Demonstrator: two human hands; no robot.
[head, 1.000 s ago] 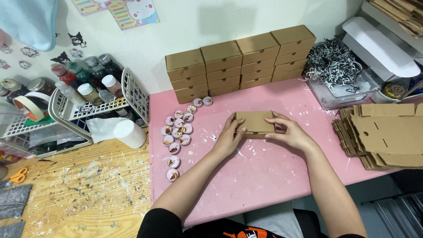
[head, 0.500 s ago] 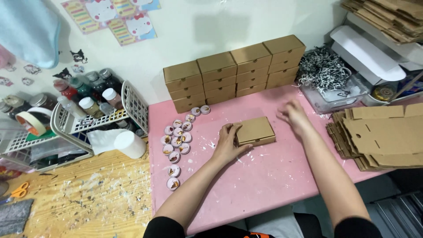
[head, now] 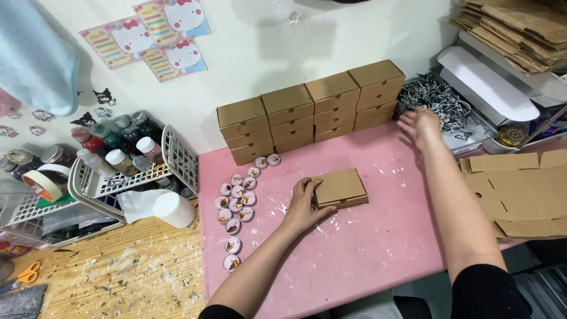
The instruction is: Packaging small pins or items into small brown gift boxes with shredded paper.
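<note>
We see the left hand (head: 304, 207) flat and open against the left side of a closed box (head: 341, 188) lying mid-bench (head: 354, 260). The right hand (head: 418, 125) hovers open, holding nothing, beside the shredded paper (head: 434, 97). Stacked boxes (head: 307, 109) line the wall; round tins (head: 236, 201) lie to the left.

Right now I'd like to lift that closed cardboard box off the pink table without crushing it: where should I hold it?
Grip the cardboard box across its long front and back edges, coming from above. It lies flat and low, the left hand already presses its left end, and its right end is free.
</note>
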